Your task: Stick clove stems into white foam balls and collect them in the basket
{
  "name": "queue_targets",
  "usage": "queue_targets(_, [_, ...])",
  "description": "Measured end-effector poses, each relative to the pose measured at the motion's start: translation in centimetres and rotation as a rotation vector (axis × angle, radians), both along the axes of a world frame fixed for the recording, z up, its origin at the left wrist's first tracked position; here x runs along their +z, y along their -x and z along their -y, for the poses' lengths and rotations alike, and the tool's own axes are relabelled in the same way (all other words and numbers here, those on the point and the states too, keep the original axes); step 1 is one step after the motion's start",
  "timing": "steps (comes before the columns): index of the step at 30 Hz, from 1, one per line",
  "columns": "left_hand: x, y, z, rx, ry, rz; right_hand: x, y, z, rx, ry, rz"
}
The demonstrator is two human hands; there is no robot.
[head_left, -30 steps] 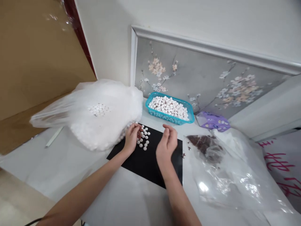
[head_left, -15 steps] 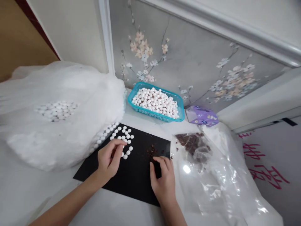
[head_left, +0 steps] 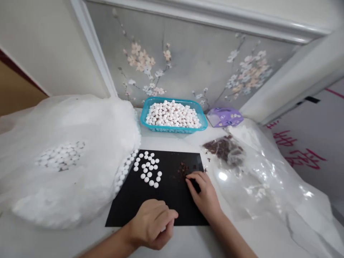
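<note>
Right hand [head_left: 200, 190] reaches in at the right of centre, its thumb and forefinger tips brought close together at the lower edge of a small heap of brown bits [head_left: 183, 168]; whether a piece is caught between them I cannot tell. Left hand [head_left: 154, 224] is at the lower centre of the frame, back up and fingers curled in, and what it may hold is hidden.

Both are over or beside a black sheet [head_left: 134, 200] on the white counter [head_left: 172, 141]. Loose white balls [head_left: 149, 174] are scattered on the sheet's left half, near the middle of the frame, well apart from the brown heap on its right half.

Behind the sheet, at upper centre, a blue basket [head_left: 172, 128] is filled with more white balls, with a purple packet [head_left: 225, 116] just beside it on the right. A big whitish bag [head_left: 88, 125] of white balls fills the left of the frame. At right lies a clear plastic bag [head_left: 249, 186], with dark brown pieces [head_left: 221, 148] at its upper left end.
</note>
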State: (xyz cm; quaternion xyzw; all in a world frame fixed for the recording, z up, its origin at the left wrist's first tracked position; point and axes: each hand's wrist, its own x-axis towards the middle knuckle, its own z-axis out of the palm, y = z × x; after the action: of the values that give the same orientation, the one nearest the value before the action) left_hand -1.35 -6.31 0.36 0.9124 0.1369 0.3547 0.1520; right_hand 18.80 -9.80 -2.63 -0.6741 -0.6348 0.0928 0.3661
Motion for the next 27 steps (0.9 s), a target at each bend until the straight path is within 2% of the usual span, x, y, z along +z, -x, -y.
queue_targets(5, [0.2,1.7,-0.7,0.037,-0.083,-0.198,0.7,0.0,-0.3,0.0,-0.029,-0.003])
queue_targets(8, [0.1,1.6,-1.0,0.169,-0.069,-0.231,1.0,0.0,-0.3,0.007,-0.045,-0.004])
queue_targets(13, [0.0,1.4,-1.6,0.436,0.053,-0.269,1.2,0.0,-0.4,0.013,-0.046,0.007])
queue_targets(16, [0.1,1.4,-2.4,0.522,0.032,-0.244,1.2,0.2,-0.6,0.013,-0.039,0.015])
queue_targets(21, [0.1,1.5,-3.4,0.548,-0.057,-0.243,1.4,0.3,-0.7,0.001,-0.01,0.001])
queue_targets(27, [-0.2,1.3,-3.2,0.51,-0.138,-0.266,1.3,0.1,-0.7,0.042,-0.002,-0.002])
